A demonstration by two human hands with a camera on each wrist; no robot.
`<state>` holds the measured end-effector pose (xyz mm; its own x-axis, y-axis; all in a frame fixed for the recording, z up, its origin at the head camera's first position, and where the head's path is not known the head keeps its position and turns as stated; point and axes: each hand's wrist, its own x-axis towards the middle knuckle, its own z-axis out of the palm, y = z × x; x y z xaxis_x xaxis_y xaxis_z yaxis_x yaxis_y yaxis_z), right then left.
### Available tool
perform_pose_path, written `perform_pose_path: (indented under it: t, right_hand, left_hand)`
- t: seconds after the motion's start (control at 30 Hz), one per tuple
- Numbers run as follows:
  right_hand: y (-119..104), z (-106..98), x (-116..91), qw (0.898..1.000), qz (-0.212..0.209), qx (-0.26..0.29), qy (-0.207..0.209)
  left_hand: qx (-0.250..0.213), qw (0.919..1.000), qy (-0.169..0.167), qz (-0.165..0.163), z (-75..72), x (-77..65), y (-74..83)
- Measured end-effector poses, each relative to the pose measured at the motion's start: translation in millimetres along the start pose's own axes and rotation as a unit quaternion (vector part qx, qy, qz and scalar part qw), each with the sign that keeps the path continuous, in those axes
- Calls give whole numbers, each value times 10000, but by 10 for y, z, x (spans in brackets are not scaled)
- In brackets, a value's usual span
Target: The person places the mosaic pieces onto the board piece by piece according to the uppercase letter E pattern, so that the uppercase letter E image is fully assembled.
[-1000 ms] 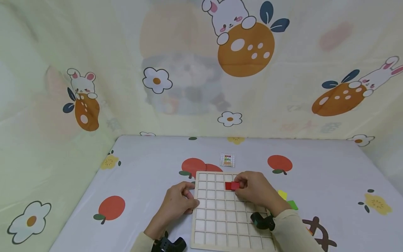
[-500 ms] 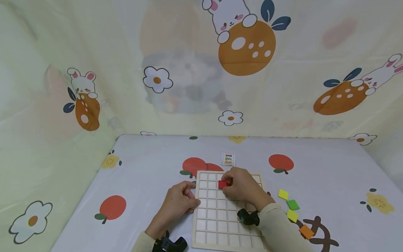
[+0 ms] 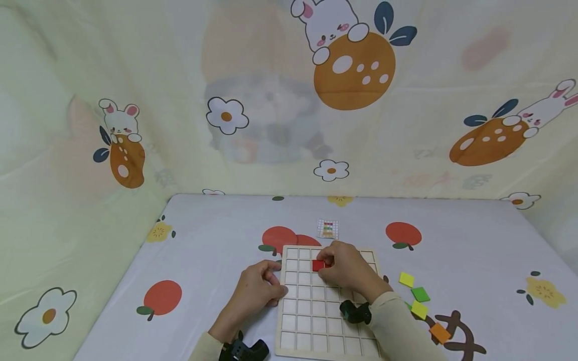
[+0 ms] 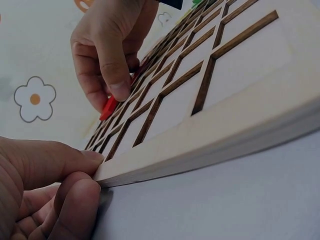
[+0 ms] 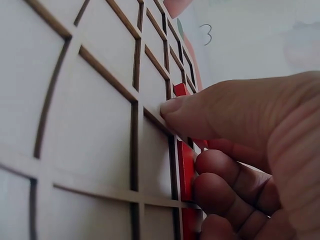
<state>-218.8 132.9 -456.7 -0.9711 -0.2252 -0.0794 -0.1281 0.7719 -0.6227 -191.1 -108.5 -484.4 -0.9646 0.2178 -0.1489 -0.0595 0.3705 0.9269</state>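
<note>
My right hand (image 3: 349, 265) pinches a red square tile (image 3: 318, 265) by thumb and fingers, close over the far rows of a pale wooden grid board (image 3: 316, 341). In the right wrist view, more red tile (image 5: 186, 172) shows in the grid beneath the curled fingers, partly covered by them. At the board's left edge, my left hand (image 3: 257, 286) grips the rim. The left wrist view has its thumb (image 4: 82, 162) on the rim's top and a bent finger (image 4: 80, 200) against the side.
Right of the board lie loose square tiles: yellow (image 3: 406, 279), green (image 3: 420, 294), another yellow (image 3: 419, 310) and orange (image 3: 439, 333). A small card with a coloured grid pattern (image 3: 327, 229) lies beyond the board. Printed cloth (image 3: 271, 150) hangs behind the table.
My right hand has moved left over the board with the red tile, uncovering the loose tiles at the right. The left hand stays at the rim.
</note>
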Motion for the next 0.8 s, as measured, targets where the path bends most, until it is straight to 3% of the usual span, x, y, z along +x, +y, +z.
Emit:
perform_pose_path:
  t: [0.8]
  right_hand:
    - [30,29,13,9996,90,273,57]
  left_hand:
    - [-108,9997,-46,-192,-12,-5,32]
